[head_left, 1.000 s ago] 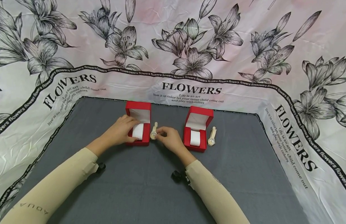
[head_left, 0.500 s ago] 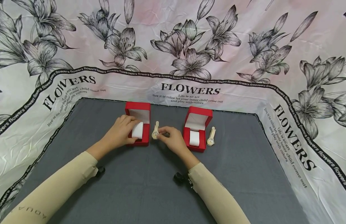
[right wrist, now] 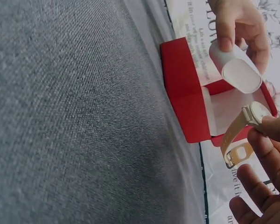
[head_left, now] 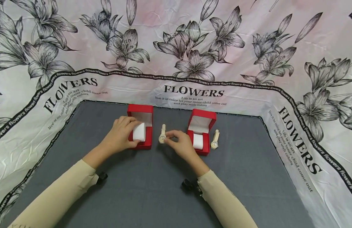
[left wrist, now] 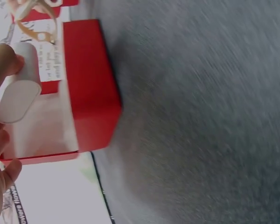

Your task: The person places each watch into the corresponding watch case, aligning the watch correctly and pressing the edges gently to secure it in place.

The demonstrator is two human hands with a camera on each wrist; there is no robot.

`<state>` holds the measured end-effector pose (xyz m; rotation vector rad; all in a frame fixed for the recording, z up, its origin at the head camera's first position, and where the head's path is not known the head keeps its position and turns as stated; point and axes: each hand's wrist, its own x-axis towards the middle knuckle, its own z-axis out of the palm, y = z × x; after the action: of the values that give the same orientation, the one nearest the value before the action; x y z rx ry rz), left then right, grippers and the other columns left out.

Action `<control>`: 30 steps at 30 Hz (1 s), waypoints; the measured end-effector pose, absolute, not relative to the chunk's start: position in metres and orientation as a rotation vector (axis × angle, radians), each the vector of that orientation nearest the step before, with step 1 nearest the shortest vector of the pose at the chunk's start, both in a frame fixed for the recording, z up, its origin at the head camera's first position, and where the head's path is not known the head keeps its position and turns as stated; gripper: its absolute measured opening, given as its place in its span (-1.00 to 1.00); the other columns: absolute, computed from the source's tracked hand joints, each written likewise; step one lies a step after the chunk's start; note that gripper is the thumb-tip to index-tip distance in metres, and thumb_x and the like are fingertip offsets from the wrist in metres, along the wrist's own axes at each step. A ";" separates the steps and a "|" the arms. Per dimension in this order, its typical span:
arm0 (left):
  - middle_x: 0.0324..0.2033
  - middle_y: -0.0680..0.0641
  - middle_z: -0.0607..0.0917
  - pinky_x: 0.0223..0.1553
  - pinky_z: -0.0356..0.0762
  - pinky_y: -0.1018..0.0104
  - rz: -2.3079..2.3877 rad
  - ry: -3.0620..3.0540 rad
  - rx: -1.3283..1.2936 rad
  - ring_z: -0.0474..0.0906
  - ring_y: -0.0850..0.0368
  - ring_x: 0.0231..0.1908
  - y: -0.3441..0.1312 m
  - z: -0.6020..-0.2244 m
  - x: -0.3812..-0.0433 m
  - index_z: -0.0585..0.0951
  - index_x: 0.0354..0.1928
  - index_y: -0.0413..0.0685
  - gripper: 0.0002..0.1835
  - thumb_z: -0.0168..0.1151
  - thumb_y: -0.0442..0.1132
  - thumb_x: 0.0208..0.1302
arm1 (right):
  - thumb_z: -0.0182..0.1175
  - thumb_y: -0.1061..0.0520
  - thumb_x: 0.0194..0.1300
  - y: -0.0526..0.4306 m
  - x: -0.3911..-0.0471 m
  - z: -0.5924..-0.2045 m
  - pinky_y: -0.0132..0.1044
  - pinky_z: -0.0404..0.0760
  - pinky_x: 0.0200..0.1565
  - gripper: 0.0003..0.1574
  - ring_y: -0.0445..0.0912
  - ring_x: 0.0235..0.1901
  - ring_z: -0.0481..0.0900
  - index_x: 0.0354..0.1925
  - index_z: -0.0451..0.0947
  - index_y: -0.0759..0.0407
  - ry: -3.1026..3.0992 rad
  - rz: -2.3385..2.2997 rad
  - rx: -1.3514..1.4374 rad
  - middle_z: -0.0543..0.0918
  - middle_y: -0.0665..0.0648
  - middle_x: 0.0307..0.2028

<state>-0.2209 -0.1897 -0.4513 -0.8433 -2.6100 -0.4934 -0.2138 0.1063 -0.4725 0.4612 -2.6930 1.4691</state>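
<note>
My left hand (head_left: 116, 134) grips a white watch cushion (head_left: 139, 131) between thumb and fingers. In both wrist views the cushion (left wrist: 19, 100) is raised out of the left red watch box (left wrist: 91, 88), whose lid stands up. To the right of that box (head_left: 148, 139), my right hand (head_left: 182, 144) pinches a cream-strapped wristwatch (head_left: 162, 136) by its round case. The right wrist view has the strap of this watch (right wrist: 233, 133) hanging in a loose curve, its buckle end free, and the right hand's other fingers (right wrist: 255, 186) spread.
A second open red watch box (head_left: 206, 144) stands to the right with a white cushion (head_left: 198, 141) seated in it. Beside it another cream wristwatch (head_left: 215, 141) lies on the grey cloth (head_left: 153, 190). A flower-printed cloth (head_left: 187, 63) rises behind.
My left hand has lifted the white cushion up out of the left box. The right hand has moved slightly to the right, carrying the wristwatch away from that box.
</note>
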 end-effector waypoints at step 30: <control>0.20 -0.08 0.56 0.11 0.36 -0.13 -0.579 -2.551 -0.953 0.40 -0.05 0.22 -0.153 -0.444 -0.162 0.54 0.28 0.01 -0.17 0.64 -0.05 -0.11 | 0.45 0.11 0.28 0.141 -0.155 -0.446 -0.03 0.61 -0.07 -0.72 -0.05 -0.13 0.62 -0.02 0.75 -0.01 -2.619 1.542 0.453 0.70 -0.03 -0.19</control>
<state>-0.1617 -0.1531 -0.4444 -0.9532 -2.5511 -0.5790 -0.1548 0.1410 -0.4465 0.4534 -2.6190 1.5416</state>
